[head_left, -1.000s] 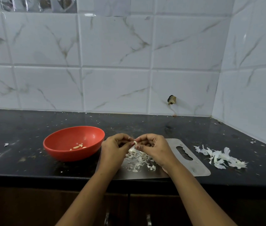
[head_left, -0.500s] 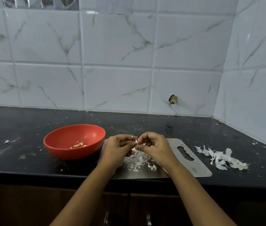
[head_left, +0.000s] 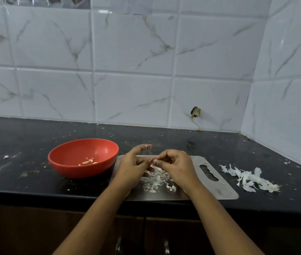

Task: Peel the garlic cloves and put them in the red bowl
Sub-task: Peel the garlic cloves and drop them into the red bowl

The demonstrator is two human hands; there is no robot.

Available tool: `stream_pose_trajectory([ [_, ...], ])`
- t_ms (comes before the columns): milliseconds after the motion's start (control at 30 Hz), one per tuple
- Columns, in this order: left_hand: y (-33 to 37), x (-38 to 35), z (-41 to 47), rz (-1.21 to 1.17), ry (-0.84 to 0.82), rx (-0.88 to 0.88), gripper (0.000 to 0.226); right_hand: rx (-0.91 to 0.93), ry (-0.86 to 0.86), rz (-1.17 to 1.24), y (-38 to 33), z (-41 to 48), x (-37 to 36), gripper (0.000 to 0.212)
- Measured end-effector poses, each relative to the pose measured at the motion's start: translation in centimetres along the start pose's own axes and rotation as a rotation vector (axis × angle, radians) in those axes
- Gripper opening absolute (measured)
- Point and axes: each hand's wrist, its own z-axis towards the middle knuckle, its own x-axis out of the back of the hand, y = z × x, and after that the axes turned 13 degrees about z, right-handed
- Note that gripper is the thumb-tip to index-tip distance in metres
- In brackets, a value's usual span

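I'd steady the clove (head_left: pixel 155 160) in one hand and strip the skin from its tip with a nail, letting scraps drop on the board (head_left: pixel 210 188), then carry it to the bowl (head_left: pixel 83 172) just left of the board. The right hand (head_left: pixel 176 167) is curled, pinching the clove above the board. The left hand (head_left: pixel 134 167) is loosened, fingers mostly straight, tips by the clove; whether they touch it I cannot tell. Peeled cloves (head_left: pixel 88 162) lie in the bowl.
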Motion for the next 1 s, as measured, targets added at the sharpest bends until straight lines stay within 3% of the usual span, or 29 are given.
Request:
stream_pose_trajectory([
  [167, 0.19, -0.16, -0.18, 0.02, 0.008, 0.004, 0.044, -0.038, -0.006, 0.051, -0.25, 0.0, -0.01, 0.013],
  [333, 0.74, -0.41, -0.18, 0.175, 0.005, 0.008, 0.012, -0.098, -0.034, 0.096, -0.21, 0.04, 0.07, 0.009],
  [633, 0.36, -0.65, 0.07, 0.577, 0.103, -0.145, 0.023, 0.051, 0.035, -0.105, 0.05, 0.1, -0.19, 0.017],
  [867, 0.14, -0.23, 0.16, 0.152, -0.068, 0.022, 0.035, 0.344, -0.01, -0.372, 0.37, -0.29, -0.43, 0.011],
  [1000, 0.37, -0.06, 0.17, 0.072, -0.114, 0.05, 0.035, 0.502, -0.027, -0.59, 0.56, -0.35, -0.54, 0.009],
])
